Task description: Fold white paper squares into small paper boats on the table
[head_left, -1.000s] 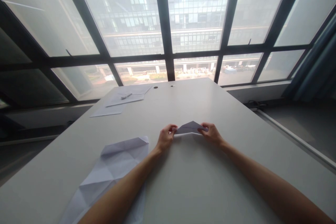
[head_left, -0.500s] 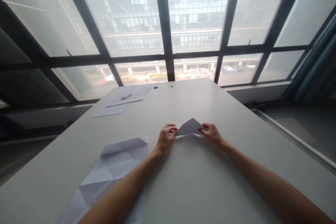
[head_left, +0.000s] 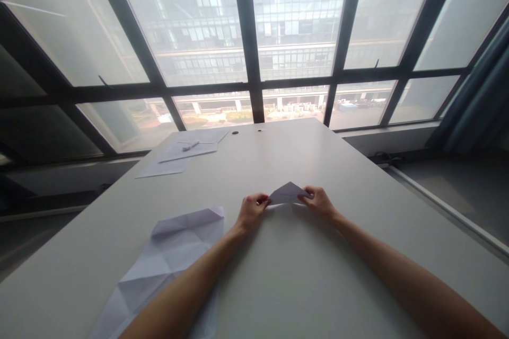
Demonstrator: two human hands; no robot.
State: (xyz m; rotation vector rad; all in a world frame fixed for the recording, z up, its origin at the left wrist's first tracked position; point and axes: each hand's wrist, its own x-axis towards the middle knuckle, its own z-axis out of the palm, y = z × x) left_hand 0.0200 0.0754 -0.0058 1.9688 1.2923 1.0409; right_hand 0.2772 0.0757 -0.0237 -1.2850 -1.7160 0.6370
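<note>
A small folded white paper (head_left: 288,193), shaped like a triangle with its peak upward, is held just above the grey table (head_left: 302,286) at mid distance. My left hand (head_left: 251,212) pinches its left corner with curled fingers. My right hand (head_left: 319,202) pinches its right corner. Both forearms reach in from the bottom of the view.
A large creased white sheet (head_left: 167,259) lies flat on the table under my left forearm. At the far left of the table lie loose sheets (head_left: 178,156) with a pen (head_left: 191,145) on top. Beyond the far edge stands a big window.
The folded paper's peak rose a little, then tipped lower again. Both hands stay at its corners, nearly unmoved.
</note>
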